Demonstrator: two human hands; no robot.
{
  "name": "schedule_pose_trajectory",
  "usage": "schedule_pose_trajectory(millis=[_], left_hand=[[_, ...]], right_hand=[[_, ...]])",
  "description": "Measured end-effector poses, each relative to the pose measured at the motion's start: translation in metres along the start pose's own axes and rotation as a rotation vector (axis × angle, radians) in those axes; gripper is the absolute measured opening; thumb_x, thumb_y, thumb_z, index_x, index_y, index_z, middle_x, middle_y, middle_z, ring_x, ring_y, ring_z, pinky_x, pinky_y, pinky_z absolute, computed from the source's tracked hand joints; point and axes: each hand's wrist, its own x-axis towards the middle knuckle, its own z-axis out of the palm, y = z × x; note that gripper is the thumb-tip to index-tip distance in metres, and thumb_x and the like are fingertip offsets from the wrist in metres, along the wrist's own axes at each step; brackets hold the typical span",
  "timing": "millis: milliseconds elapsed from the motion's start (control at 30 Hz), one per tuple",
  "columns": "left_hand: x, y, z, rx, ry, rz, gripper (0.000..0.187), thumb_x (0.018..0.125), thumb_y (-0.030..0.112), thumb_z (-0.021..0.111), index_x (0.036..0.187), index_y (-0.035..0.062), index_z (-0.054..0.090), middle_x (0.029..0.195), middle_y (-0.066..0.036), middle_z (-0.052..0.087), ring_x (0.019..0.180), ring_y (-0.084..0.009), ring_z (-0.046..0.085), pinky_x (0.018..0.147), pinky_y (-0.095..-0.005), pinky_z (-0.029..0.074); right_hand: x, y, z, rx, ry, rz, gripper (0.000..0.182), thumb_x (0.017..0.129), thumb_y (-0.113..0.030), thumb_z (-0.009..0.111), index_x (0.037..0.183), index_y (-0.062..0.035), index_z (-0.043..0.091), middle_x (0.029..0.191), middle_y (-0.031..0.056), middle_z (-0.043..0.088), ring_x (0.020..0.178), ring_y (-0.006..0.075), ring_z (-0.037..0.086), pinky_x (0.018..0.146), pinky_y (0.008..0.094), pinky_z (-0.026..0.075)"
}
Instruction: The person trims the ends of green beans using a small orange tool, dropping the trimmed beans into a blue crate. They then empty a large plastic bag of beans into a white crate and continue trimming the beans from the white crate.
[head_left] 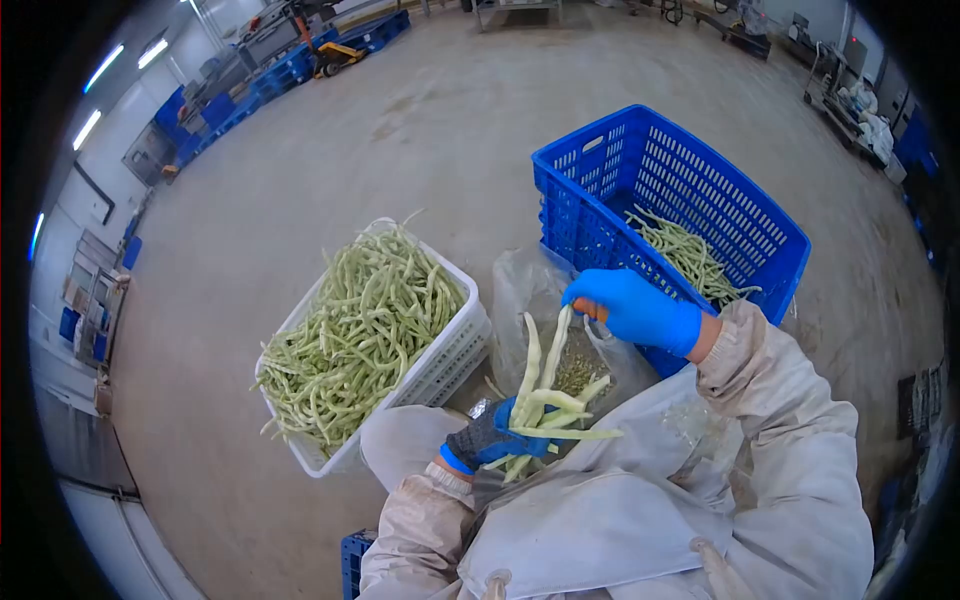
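Note:
My left hand (pixel 488 436), in a dark knit glove with blue at the cuff, is closed around a bunch of pale green beans (pixel 533 408) fanned out over my lap. My right hand (pixel 640 312), in a blue glove with the thumb tip showing orange-brown, pinches the upper end of one long bean from that bunch. Below the right hand, a clear plastic bag (pixel 522 290) stands open with small green bits (pixel 577 372) inside. The left hand is close to a white crate (pixel 462 345) heaped with green beans (pixel 365 330).
A blue slatted crate (pixel 715 180), with a smaller pile of beans (pixel 690 255) at its bottom, stands at the right. Part of another blue crate (pixel 354 562) shows by my left side. A yellow pallet jack (pixel 338 58) and blue pallets (pixel 232 120) line the far left.

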Motion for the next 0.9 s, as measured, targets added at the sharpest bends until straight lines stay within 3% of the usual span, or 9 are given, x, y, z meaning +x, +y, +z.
schedule_pose_trajectory(millis=[100, 233, 300, 333, 400, 433, 500, 633, 900], left_hand=[[0.002, 0.019, 0.005, -0.286, 0.036, 0.069, 0.055, 0.072, 0.0, 0.069, 0.122, 0.003, 0.045, 0.111, -0.011, 0.055, 0.094, -0.0198, 0.059, 0.081, -0.032, 0.05], [0.005, 0.027, 0.003, -0.079, 0.005, 0.036, 0.055, 0.071, 0.001, 0.069, 0.122, 0.0045, 0.047, 0.117, -0.01, 0.053, 0.102, -0.0165, 0.054, 0.085, -0.0307, 0.048], [0.005, 0.023, 0.0, -0.056, -0.037, -0.039, 0.057, 0.071, 0.0, 0.07, 0.122, 0.0042, 0.047, 0.118, -0.012, 0.052, 0.099, -0.0183, 0.056, 0.084, -0.0332, 0.049], [0.002, 0.017, -0.001, 0.005, -0.048, 0.039, 0.056, 0.072, -0.001, 0.069, 0.123, 0.0042, 0.046, 0.121, -0.012, 0.05, 0.101, -0.0179, 0.056, 0.084, -0.0334, 0.049], [0.001, -0.003, -0.002, -0.036, 0.077, 0.114, 0.055, 0.075, 0.0, 0.066, 0.125, 0.0035, 0.044, 0.127, -0.013, 0.045, 0.102, -0.0175, 0.055, 0.086, -0.0332, 0.048], [0.001, -0.013, -0.004, -0.041, 0.08, 0.113, 0.055, 0.075, 0.0, 0.066, 0.125, 0.0035, 0.044, 0.127, -0.013, 0.045, 0.102, -0.0175, 0.055, 0.086, -0.0332, 0.048], [0.008, 0.002, -0.001, 0.025, 0.073, 0.164, 0.054, 0.076, 0.003, 0.065, 0.125, 0.0023, 0.043, 0.123, -0.011, 0.049, 0.101, -0.0172, 0.055, 0.087, -0.0322, 0.047], [0.013, 0.005, -0.002, 0.169, 0.084, 0.039, 0.055, 0.075, 0.01, 0.067, 0.124, 0.002, 0.045, 0.108, -0.007, 0.058, 0.096, -0.0161, 0.056, 0.082, -0.0301, 0.047], [0.021, 0.002, 0.001, 0.499, 0.16, 0.063, 0.05, 0.071, 0.02, 0.071, 0.114, 0.0041, 0.053, 0.1, -0.009, 0.063, 0.091, -0.0147, 0.058, 0.081, -0.0317, 0.047]], right_hand=[[-0.01, -0.001, 0.023, 0.481, 0.327, 0.442, 0.011, 0.086, -0.01, 0.054, 0.093, -0.003, 0.059, 0.075, 0.0051, 0.058, 0.067, 0.0154, 0.058, 0.059, 0.0279, 0.047], [-0.017, 0.027, 0.022, 0.245, 0.509, 0.326, 0.014, 0.087, -0.011, 0.054, 0.096, -0.0015, 0.059, 0.077, 0.0017, 0.058, 0.068, 0.0095, 0.054, 0.058, 0.0265, 0.045], [-0.026, 0.067, -0.011, 1.135, 0.798, 0.319, 0.016, 0.085, -0.01, 0.056, 0.099, -0.0026, 0.059, 0.08, 0.0031, 0.06, 0.069, 0.0115, 0.054, 0.062, 0.0262, 0.046], [-0.029, 0.066, -0.015, 1.137, 0.798, 0.319, 0.016, 0.085, -0.01, 0.056, 0.099, -0.0026, 0.059, 0.08, 0.0031, 0.06, 0.069, 0.0115, 0.054, 0.062, 0.0262, 0.046], [-0.033, 0.054, -0.024, 0.256, 0.294, 0.437, 0.021, 0.083, -0.005, 0.056, 0.104, -0.0054, 0.059, 0.09, 0.0095, 0.061, 0.079, 0.0201, 0.059, 0.07, 0.0305, 0.048], [-0.034, 0.047, -0.021, 0.257, 0.288, 0.439, 0.021, 0.083, -0.005, 0.056, 0.104, -0.0054, 0.059, 0.09, 0.0095, 0.061, 0.079, 0.0201, 0.059, 0.07, 0.0305, 0.048], [-0.023, 0.028, -0.02, -0.49, 0.079, -0.103, 0.032, 0.079, -0.001, 0.055, 0.11, -0.0085, 0.058, 0.108, 0.0159, 0.057, 0.093, 0.0295, 0.057, 0.079, 0.0352, 0.047], [0.001, -0.018, -0.023, -0.194, 0.012, -0.102, 0.041, 0.075, 0.002, 0.055, 0.114, -0.011, 0.057, 0.118, 0.0189, 0.05, 0.101, 0.0331, 0.053, 0.084, 0.0372, 0.046], [0.0, -0.011, -0.024, -0.567, -0.467, -0.148, 0.013, 0.073, -0.005, 0.055, 0.086, -0.0044, 0.057, 0.083, 0.0141, 0.055, 0.076, 0.03, 0.058, 0.064, 0.0362, 0.05]])
